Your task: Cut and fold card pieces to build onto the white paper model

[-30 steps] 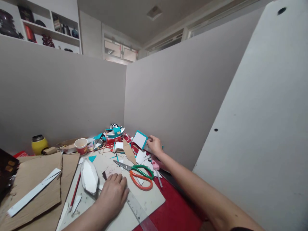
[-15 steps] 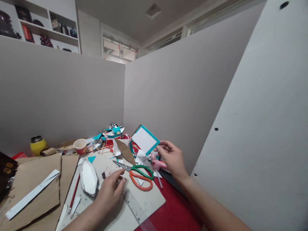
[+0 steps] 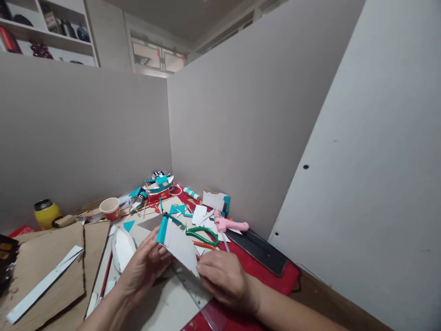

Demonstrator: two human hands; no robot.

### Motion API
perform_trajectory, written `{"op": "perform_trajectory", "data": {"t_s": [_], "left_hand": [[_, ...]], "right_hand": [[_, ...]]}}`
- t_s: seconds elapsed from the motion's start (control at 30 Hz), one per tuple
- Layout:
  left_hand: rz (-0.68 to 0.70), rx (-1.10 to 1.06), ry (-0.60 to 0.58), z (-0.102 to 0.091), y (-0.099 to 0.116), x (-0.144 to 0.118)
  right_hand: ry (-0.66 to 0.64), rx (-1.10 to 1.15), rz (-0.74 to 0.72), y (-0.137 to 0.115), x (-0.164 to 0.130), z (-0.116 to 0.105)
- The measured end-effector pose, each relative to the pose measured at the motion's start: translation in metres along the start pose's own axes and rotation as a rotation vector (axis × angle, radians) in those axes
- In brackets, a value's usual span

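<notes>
A: Start at the far left of the frame. What's there?

B: A yellow jar (image 3: pixel 44 213), then torn cardboard (image 3: pixel 44 266) with a white strip (image 3: pixel 41 287) on it, and a paper cup (image 3: pixel 110 209) behind. Lower centre, the left hand (image 3: pixel 141 271) pinches the left edge of a white card with a teal border (image 3: pixel 177 243), held above the table.

A: And the other hand?

B: The right hand (image 3: pixel 223 278) grips the card's lower right corner, fingers curled over it. Just behind the card lie scissors (image 3: pixel 201 236), then a pink glue gun (image 3: pixel 230 225) and a dark flat slab (image 3: pixel 262 250) on the red table cover (image 3: pixel 268 285).

A: What might go wrong?

B: I'd judge the card could crease if the two hands pull unevenly, and the scissors' blades sit close behind it, so a snag seems possible.

A: Anything unclear?

B: The scissors' blades are hidden by the card, the heap of scraps (image 3: pixel 158 188) at centre is too jumbled to sort, and the ruler (image 3: pixel 193 292) under the hands is only partly visible.
</notes>
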State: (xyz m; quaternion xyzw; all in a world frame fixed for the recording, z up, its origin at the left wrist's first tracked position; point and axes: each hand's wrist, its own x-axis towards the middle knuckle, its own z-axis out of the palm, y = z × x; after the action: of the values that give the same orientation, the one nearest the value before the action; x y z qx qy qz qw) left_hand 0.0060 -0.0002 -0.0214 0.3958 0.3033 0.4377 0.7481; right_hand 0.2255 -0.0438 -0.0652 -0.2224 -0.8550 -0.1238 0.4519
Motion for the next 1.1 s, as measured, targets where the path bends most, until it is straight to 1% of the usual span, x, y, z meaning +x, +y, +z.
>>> {"op": "perform_trajectory", "data": {"t_s": [0.07, 0.17, 0.27, 0.37, 0.4, 0.47, 0.5, 0.57, 0.63, 0.67, 0.7, 0.77, 0.83, 0.87, 0.93, 0.97, 1.0, 1.03, 1.1], "left_hand": [[-0.003, -0.016, -0.017, 0.001, 0.006, -0.002], [-0.044, -0.025, -0.052, 0.003, 0.019, -0.003], [-0.087, 0.047, -0.050, 0.004, 0.028, -0.003], [-0.082, 0.145, 0.017, 0.003, 0.028, -0.003], [-0.086, 0.170, 0.014, 0.003, 0.026, -0.003], [-0.114, 0.213, -0.043, 0.004, 0.022, -0.003], [-0.131, 0.236, -0.079, 0.004, 0.020, -0.002], [-0.148, 0.282, -0.119, 0.003, 0.014, 0.001], [-0.147, 0.328, -0.115, 0.000, 0.010, 0.004], [-0.145, 0.349, -0.110, -0.002, 0.009, 0.006], [-0.143, 0.365, -0.110, -0.004, 0.008, 0.007], [-0.144, 0.385, -0.126, -0.005, 0.007, 0.008], [-0.152, 0.397, -0.160, -0.004, 0.007, 0.007], [-0.160, 0.401, -0.176, -0.002, 0.007, 0.006], [-0.191, 0.409, -0.211, 0.002, 0.005, 0.003], [-0.210, 0.413, -0.225, 0.005, 0.003, 0.002], [-0.224, 0.413, -0.230, 0.006, 0.002, 0.001], [-0.236, 0.409, -0.229, 0.007, 0.000, 0.001], [-0.259, 0.360, -0.194, 0.006, -0.002, 0.002]], "right_hand": [[-0.048, -0.021, -0.022, 0.001, -0.001, 0.000], [-0.094, -0.060, -0.043, 0.001, 0.002, -0.001], [-0.142, -0.058, -0.057, -0.001, 0.006, -0.002], [-0.225, -0.016, -0.056, -0.003, 0.010, -0.002], [-0.252, -0.001, -0.045, -0.004, 0.012, -0.002], [-0.270, 0.042, -0.015, -0.002, 0.016, -0.004], [-0.245, 0.070, 0.008, 0.000, 0.019, -0.006], [-0.104, 0.110, 0.095, 0.009, 0.025, -0.010], [0.048, 0.096, 0.252, 0.023, 0.031, -0.013], [0.059, 0.072, 0.340, 0.031, 0.033, -0.014], [0.025, 0.047, 0.417, 0.039, 0.035, -0.015], [-0.138, 0.017, 0.510, 0.052, 0.039, -0.013], [-0.296, -0.009, 0.547, 0.063, 0.041, -0.008], [-0.349, -0.022, 0.551, 0.066, 0.042, -0.005], [-0.399, -0.045, 0.546, 0.072, 0.041, 0.003], [-0.401, -0.045, 0.538, 0.075, 0.041, 0.006], [-0.373, -0.035, 0.520, 0.077, 0.039, 0.008], [-0.314, -0.015, 0.494, 0.079, 0.037, 0.011], [-0.137, 0.042, 0.418, 0.083, 0.031, 0.013]]}}
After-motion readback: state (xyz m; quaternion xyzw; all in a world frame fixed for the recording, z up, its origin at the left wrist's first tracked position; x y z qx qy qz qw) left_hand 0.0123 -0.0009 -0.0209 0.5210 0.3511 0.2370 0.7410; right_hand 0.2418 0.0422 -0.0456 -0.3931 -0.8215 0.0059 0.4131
